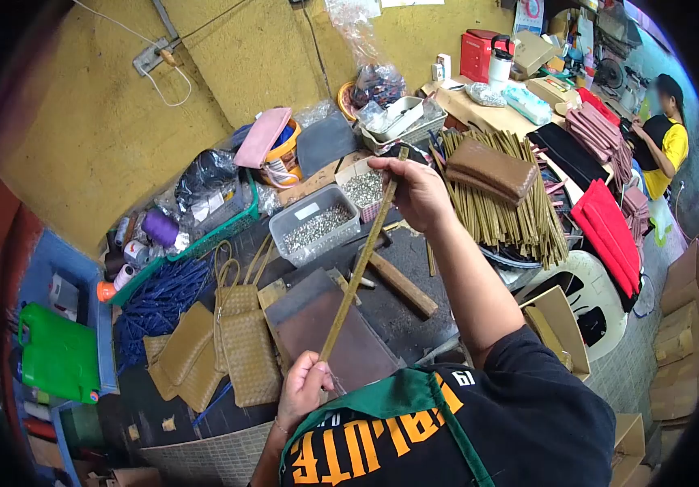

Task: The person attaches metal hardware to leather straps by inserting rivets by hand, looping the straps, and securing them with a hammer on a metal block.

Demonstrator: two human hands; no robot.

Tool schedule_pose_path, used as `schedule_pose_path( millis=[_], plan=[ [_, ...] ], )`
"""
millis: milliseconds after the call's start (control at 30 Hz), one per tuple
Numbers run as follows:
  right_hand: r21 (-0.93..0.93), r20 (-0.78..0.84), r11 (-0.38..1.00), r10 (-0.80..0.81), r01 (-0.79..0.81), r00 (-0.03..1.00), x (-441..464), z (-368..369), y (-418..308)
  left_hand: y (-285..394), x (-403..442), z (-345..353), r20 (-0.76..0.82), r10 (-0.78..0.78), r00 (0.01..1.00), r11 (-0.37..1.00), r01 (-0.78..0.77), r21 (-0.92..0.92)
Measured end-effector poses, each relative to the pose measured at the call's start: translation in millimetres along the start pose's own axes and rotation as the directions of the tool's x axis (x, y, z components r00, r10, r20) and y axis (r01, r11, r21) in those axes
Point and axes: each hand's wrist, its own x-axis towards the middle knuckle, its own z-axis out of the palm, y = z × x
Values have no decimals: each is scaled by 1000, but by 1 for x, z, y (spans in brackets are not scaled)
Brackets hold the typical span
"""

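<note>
Here, strip [360, 268] between left hand [305, 390] and right hand [418, 191], orange letters [368, 448] on shirt [528, 406].

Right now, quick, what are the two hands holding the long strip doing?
Left hand: closed, pinching the lower end of the olive strip.
Right hand: closed, holding the same strip near its upper end.

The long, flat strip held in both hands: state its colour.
The long, flat strip is olive-brown, seen best in the head view.
</note>
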Motion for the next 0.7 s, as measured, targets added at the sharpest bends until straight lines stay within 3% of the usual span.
schedule_pose_path(
  millis=[167,300,400,600,700],
  plan=[
    [-86,-58,985,143,-148,988,-11,-24,21,-21,-18,-20,-131,-26,991,999,21,-38],
    [-191,1,949,257,-252,966,-15,-34,30,-33,-29,-26,-232,-126,964,988,102,-114],
    [-320,-74,866,381,-384,921,-13,-33,20,-33,-33,-34,-306,-78,949,985,25,-173],
    [-385,-18,814,464,-435,885,-2,-52,19,-35,-35,-38,-353,-92,931,960,-11,-279],
    [-280,19,818,528,-503,849,-2,-58,21,-35,-34,-38,-364,-95,926,955,-18,-295]
  ],
)
